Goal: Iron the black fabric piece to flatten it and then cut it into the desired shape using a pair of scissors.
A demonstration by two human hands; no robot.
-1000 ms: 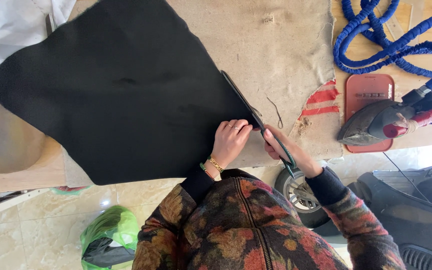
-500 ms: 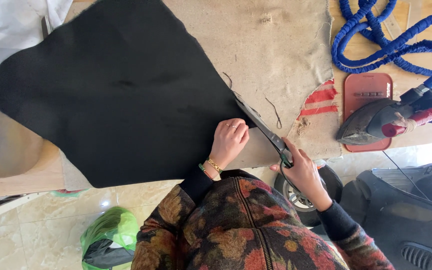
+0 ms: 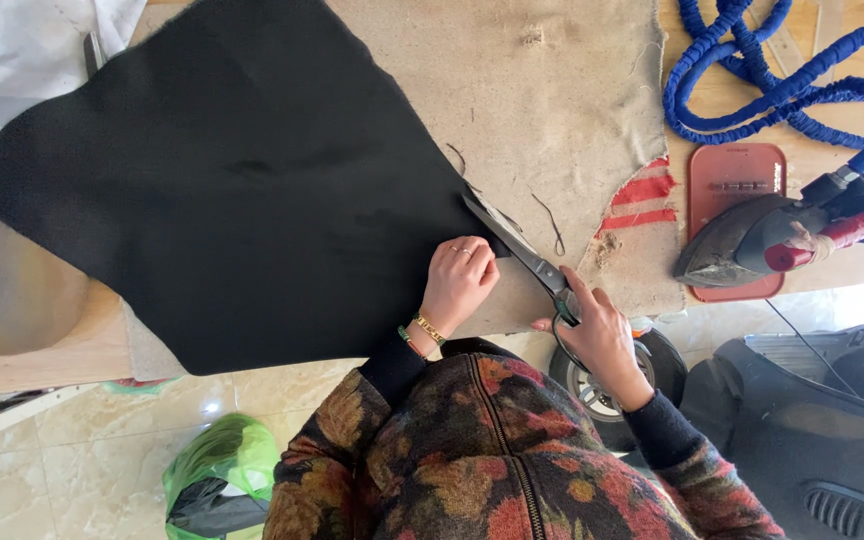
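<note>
A large black cloth [image 3: 242,190] lies spread over a burlap-covered table [image 3: 552,90]. My left hand [image 3: 459,285] presses flat on the cloth's near right edge, fingers bent, with rings and bracelets at the wrist. My right hand [image 3: 597,335] grips the handles of dark scissors [image 3: 517,250], whose blades point up-left into the cloth's edge beside my left hand.
A clothes iron [image 3: 772,240] rests on a red pad [image 3: 737,180] at the right. A coiled blue hose [image 3: 762,70] lies behind it. White cloth [image 3: 22,50] is at the top left. A green bag [image 3: 217,475] and a wheel [image 3: 642,375] are on the floor.
My right hand with the scissors has drawn back down-right along the cloth's edge. My left hand has stayed on the cloth.
</note>
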